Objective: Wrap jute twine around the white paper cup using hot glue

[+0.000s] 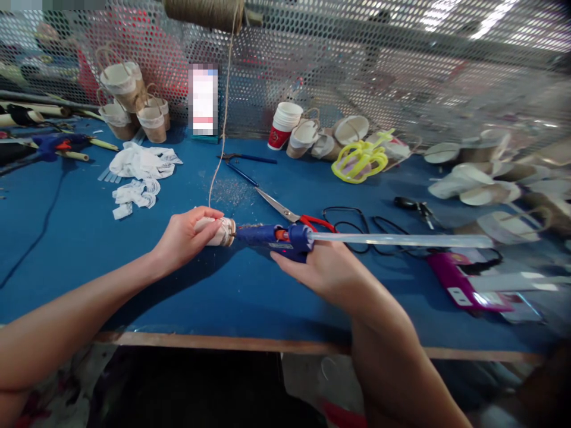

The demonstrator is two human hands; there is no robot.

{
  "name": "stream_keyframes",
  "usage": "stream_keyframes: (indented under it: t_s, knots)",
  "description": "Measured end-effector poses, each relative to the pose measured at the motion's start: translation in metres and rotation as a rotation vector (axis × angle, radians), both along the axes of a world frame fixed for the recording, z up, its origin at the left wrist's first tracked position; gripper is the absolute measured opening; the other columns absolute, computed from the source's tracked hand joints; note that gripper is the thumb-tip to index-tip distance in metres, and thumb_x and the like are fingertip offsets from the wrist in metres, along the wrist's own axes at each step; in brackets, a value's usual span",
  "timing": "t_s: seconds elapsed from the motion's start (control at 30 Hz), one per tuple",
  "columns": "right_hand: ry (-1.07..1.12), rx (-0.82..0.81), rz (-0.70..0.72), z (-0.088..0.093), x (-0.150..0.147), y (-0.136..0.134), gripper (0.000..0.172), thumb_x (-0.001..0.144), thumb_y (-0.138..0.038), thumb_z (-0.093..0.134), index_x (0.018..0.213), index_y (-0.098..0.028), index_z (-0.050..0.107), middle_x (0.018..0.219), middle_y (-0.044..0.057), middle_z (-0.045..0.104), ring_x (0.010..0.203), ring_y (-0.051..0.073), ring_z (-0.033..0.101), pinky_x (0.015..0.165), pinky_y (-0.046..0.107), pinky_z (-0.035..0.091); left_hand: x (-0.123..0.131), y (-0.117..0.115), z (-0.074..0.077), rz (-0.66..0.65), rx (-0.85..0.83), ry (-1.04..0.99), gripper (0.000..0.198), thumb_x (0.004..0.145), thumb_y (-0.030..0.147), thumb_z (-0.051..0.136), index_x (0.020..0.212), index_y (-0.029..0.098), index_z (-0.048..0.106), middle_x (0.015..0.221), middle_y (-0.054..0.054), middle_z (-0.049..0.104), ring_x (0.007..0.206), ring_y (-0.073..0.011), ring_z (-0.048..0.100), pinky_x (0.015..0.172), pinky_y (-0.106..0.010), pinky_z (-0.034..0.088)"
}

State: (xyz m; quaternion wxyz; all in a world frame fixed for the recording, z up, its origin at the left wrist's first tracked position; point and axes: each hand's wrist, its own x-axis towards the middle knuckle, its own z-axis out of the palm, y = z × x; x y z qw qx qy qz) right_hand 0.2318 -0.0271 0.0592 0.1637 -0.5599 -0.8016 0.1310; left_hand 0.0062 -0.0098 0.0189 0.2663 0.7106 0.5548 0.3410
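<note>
My left hand [190, 236] is closed round a small cup [219, 232] with a pale side and a brown rim, lying on its side with that rim to the right. Twine [226, 101] runs down from a spool [203, 13] at the top to this cup. In my right hand [328, 267] is a blue hot glue gun [272, 238], its nozzle at the cup's rim; I cannot tell if they touch. A long clear glue stick [401, 239] sticks out of the gun's back. Red-handled scissors [285, 209] lie just behind the gun.
Crumpled white pieces [143, 160] and small twine-handled cups [122, 80] stand back left, near another glue gun [56, 145]. Pliers [245, 163], paper cups [285, 122], a yellow crown-shaped thing [361, 159], keys [422, 211] and a purple case [464, 282] lie around. Perforated metal mesh [348, 71] closes the back.
</note>
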Motion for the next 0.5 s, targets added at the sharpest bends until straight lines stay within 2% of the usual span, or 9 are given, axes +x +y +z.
stream_keyframes:
  t_s: [0.13, 0.3, 0.5]
  knots:
    - [0.009, -0.007, -0.021, 0.0003, -0.0007, -0.0001, 0.016, 0.074, -0.034, 0.051, 0.067, -0.020, 0.057, 0.053, -0.002, 0.054, 0.047, 0.013, 0.049, 0.046, 0.024, 0.033, -0.0001, 0.0000, -0.0009, -0.009, 0.011, -0.015, 0.028, 0.082, 0.035, 0.049, 0.093, 0.015, 0.065, 0.090, -0.006, 0.070, 0.073, -0.0165, 0.063, 0.063, -0.024, 0.046]
    - [-0.037, -0.038, -0.014, -0.0001, -0.0011, 0.0000, 0.017, 0.073, -0.035, 0.051, 0.065, -0.020, 0.056, 0.049, -0.002, 0.050, 0.043, 0.012, 0.045, 0.044, 0.024, 0.031, 0.0002, 0.0003, -0.0003, -0.005, 0.007, -0.010, 0.029, 0.081, 0.034, 0.049, 0.092, 0.014, 0.065, 0.088, -0.006, 0.070, 0.072, -0.0165, 0.063, 0.063, -0.024, 0.046]
    - [-0.005, 0.008, 0.015, -0.0018, -0.0003, -0.0001, 0.017, 0.073, -0.034, 0.051, 0.062, -0.020, 0.052, 0.050, -0.002, 0.050, 0.045, 0.012, 0.046, 0.045, 0.024, 0.032, 0.0002, 0.0003, -0.0001, -0.010, 0.028, -0.001, 0.027, 0.080, 0.032, 0.048, 0.091, 0.013, 0.065, 0.088, -0.006, 0.071, 0.073, -0.0163, 0.064, 0.064, -0.024, 0.047]
